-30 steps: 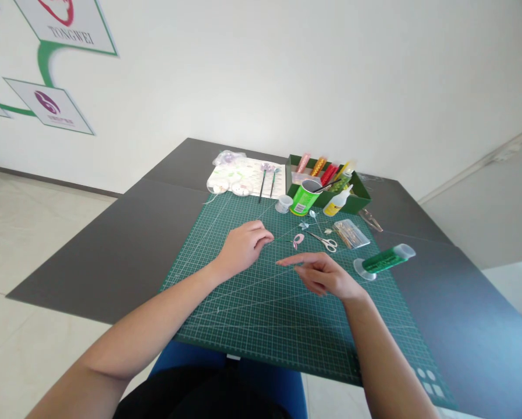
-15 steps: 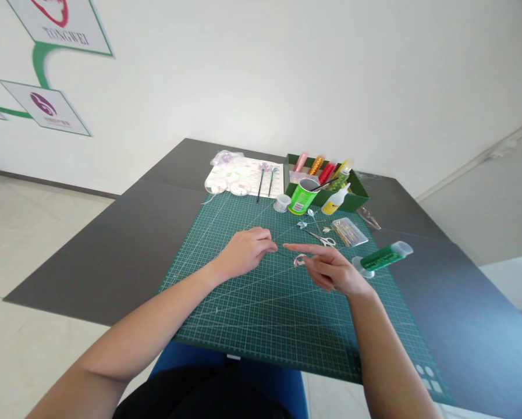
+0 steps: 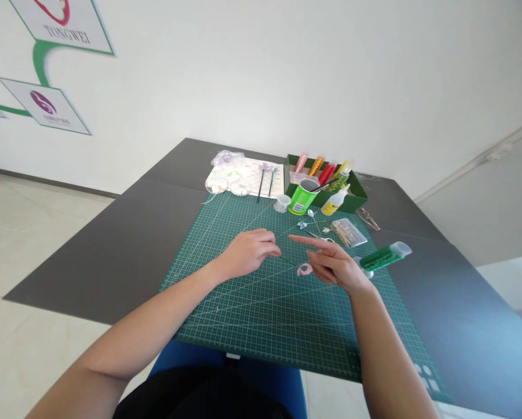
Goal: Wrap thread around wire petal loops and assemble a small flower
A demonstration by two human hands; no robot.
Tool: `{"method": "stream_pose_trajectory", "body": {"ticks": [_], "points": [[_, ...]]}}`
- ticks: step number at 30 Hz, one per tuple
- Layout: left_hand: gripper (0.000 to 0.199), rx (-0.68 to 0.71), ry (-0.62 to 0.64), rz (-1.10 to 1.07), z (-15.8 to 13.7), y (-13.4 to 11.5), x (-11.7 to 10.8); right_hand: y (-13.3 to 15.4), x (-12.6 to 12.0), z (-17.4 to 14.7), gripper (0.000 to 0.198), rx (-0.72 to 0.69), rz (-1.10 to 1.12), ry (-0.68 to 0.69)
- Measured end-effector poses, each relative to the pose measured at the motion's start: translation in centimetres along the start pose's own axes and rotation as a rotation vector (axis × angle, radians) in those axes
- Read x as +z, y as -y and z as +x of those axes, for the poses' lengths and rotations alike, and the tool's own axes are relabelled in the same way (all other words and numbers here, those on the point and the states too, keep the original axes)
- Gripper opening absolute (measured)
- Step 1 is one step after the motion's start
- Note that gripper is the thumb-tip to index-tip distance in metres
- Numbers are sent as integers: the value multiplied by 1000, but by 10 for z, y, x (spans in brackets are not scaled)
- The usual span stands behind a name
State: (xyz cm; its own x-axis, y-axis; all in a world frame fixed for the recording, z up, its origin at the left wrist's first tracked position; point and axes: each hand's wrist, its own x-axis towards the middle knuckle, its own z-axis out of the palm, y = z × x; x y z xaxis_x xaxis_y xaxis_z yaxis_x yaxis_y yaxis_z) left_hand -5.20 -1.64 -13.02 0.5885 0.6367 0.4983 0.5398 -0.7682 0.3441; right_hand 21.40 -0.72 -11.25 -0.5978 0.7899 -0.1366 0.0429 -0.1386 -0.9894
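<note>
My left hand [image 3: 252,251] hovers over the green cutting mat [image 3: 243,314], thumb and fingers pinched on a thin green stem [image 3: 288,261]. At the stem's far end is a small looped pink flower piece [image 3: 304,269]. To the right of it is my right hand [image 3: 334,263], index finger stretched out toward the left and the other fingers loosely bent. Those fingers look just apart from the pink piece, with nothing visible in them. Beyond the right hand lie scissors [image 3: 328,239], partly hidden by the index finger.
A green box [image 3: 359,201] with coloured tubes stands behind a green can [image 3: 302,201] and a glue bottle [image 3: 336,200]. A clear case [image 3: 349,232], a green tube [image 3: 386,256] and a small white spool [image 3: 282,203] are nearby. Two flower stems [image 3: 261,186] lie on a white sheet.
The pink piece has come away from my right fingers and shows more fully, turned slightly lower. My right hand has shifted a little to the right; the left has moved slightly right.
</note>
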Motion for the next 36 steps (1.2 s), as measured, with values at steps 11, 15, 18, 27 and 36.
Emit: {"method": "stream_pose_trajectory", "body": {"ticks": [11, 15, 18, 27, 36], "points": [[14, -9, -90, -161, 2, -3, -2, -4, -4, 7, 61, 67, -16, -40], [14, -25, -125, -173, 2, -3, -2, -11, -3, 12, 62, 88, 21, -35], [14, -44, -163, -184, 2, -3, -1, -17, -2, 17, 65, 91, 58, -14], [14, -118, -266, -151, 2, -3, -1, -31, 5, 24, 67, 110, 44, 52], [14, -209, -319, -268, 4, -4, -3, -29, 6, 23, 63, 134, 34, 118]]}}
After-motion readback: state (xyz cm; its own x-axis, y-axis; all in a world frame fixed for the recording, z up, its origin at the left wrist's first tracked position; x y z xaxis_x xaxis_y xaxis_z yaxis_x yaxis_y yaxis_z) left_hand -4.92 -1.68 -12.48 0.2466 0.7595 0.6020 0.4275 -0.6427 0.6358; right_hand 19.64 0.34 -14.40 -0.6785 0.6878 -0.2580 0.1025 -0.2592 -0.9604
